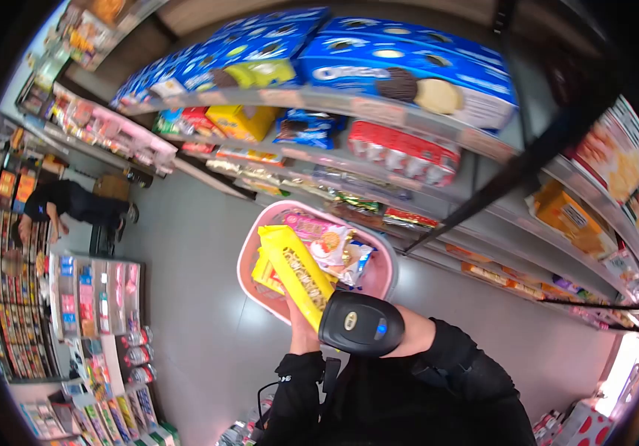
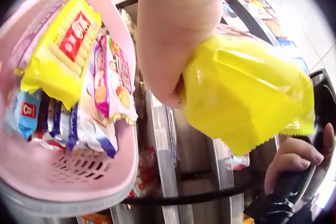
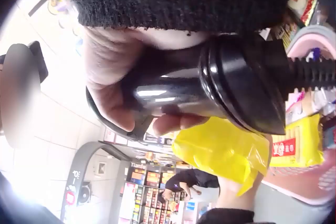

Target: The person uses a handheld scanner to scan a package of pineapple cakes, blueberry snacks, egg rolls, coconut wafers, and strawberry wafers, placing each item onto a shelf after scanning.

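A long yellow snack packet [image 1: 295, 271] is held by the left hand [image 1: 303, 327] over the front of a pink basket [image 1: 242, 260]. In the left wrist view the left hand [image 2: 176, 35] grips one side of that yellow packet [image 2: 247, 92]. The right hand [image 3: 118, 71] has its fingers curled round the handle of a black handheld scanner [image 3: 173, 85]; from above, the scanner's head [image 1: 362, 324] covers the packet's lower end. Another yellow packet [image 2: 65, 50] lies in the basket among pink and blue-white packets.
Shelves with blue Oreo boxes [image 1: 409, 74] and red packs [image 1: 403, 152] stand beyond the basket. A black post [image 1: 498, 175] slants at the right. At the left are a display stand [image 1: 96, 297] and a person in dark clothes [image 1: 74, 208]. Grey floor [image 1: 193, 312] shows around the basket.
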Motion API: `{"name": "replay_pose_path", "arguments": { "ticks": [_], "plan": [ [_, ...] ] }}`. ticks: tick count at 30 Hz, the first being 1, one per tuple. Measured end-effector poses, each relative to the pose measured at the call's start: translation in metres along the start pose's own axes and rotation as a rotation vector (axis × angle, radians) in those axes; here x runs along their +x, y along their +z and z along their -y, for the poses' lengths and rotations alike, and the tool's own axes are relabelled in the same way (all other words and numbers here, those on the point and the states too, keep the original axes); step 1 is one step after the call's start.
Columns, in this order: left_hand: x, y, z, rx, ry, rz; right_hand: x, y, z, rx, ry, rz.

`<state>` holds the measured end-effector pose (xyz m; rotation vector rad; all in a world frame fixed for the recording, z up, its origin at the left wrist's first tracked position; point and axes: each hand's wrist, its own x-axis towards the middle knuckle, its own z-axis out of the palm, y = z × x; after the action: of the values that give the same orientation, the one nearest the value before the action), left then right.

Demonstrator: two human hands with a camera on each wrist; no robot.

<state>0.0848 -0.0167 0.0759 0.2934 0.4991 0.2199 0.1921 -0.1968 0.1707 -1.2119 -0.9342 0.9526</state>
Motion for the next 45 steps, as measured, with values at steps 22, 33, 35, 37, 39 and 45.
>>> {"name": "replay_pose_path", "arguments": {
  "ticks": [22, 33, 35, 37, 39, 45],
  "plan": [
    [-0.086, 0.136, 0.29, -0.232, -0.938, 0.658, -0.357, -0.09, 0.083, -0.371, 0.093, -0.029],
    [-0.091, 0.15, 0.334, -0.247, -1.035, 0.598, -0.402, -0.099, 0.074, -0.233, 0.005, -0.06],
    [-0.092, 0.16, 0.335, -0.215, -1.047, 0.625, -0.404, -0.1, 0.067, -0.19, 0.02, -0.048],
    [-0.099, 0.174, 0.336, -0.25, -0.993, 0.603, -0.404, -0.099, 0.063, -0.182, 0.011, -0.068],
    [-0.093, 0.171, 0.329, -0.191, -1.003, 0.577, -0.402, -0.097, 0.06, -0.177, 0.002, -0.091],
    [-0.083, 0.158, 0.317, 0.071, -0.822, 0.348, -0.396, -0.089, 0.054, -0.176, 0.101, -0.284]
  ]
}}
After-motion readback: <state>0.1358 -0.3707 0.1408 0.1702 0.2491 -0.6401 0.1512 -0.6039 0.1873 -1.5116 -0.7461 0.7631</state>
